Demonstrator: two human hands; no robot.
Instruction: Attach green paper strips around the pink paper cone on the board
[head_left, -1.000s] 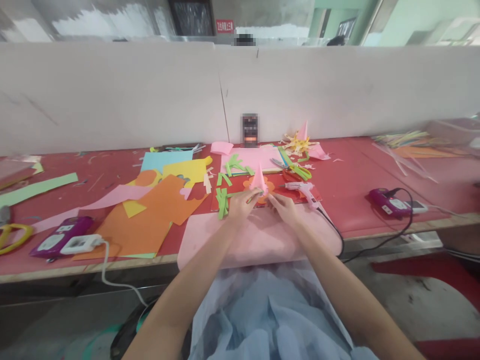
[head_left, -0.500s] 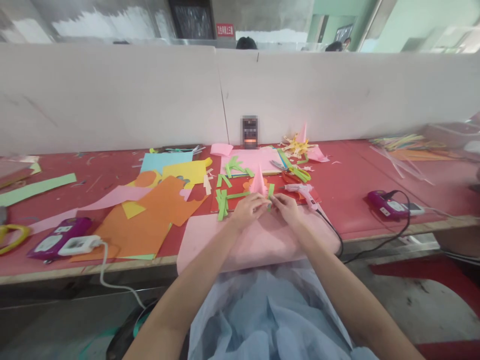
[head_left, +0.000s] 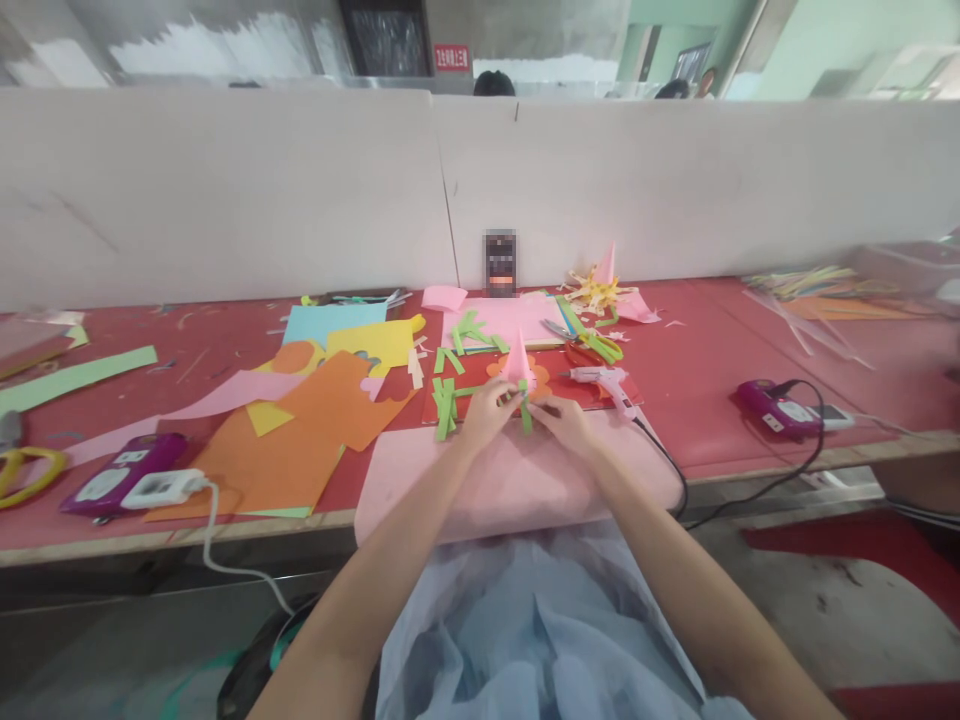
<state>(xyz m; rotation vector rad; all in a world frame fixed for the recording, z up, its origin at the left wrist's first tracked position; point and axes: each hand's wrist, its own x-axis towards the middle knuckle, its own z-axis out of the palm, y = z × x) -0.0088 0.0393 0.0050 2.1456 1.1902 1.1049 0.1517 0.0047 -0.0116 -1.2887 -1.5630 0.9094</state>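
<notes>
- We take 12 o'clock as the direction away from the body, toward the white partition point(head_left: 225, 190).
- The left hand point(head_left: 484, 412) and the right hand point(head_left: 568, 422) meet over the far edge of the pink sheet point(head_left: 510, 485). This sheet overhangs the near edge of the red table point(head_left: 697, 400).
- The green strip point(head_left: 525, 414) stands between the two hands, running roughly from 12 to 6 o'clock.
- The left fingertips are drawn together and clamped on the strip from the 9 o'clock side. The right fingertips close on it from 3 o'clock. We cannot make out the exact pad contact.
- The pink cone point(head_left: 517, 360) stands upright at 12 o'clock of the strip, just beyond the fingertips. It sits on the red card point(head_left: 465, 372), beside the orange flower cutout point(head_left: 541, 374).
- The glue gun point(head_left: 604, 378) lies near the right hand at 2 o'clock. Its cord leads off toward 5 o'clock.
- Spare green strips point(head_left: 444, 408) lie just beside the left hand at 9 o'clock.
- In our judgement, we do this step best with the fingertip pads only and light pressure, so the paper does not crease.
- We rest both wrists on the pink sheet for steadiness.
- We avoid nudging the cone, which would tip easily.
- We hold the right forearm clear of the glue gun nozzle, which may be hot.
</notes>
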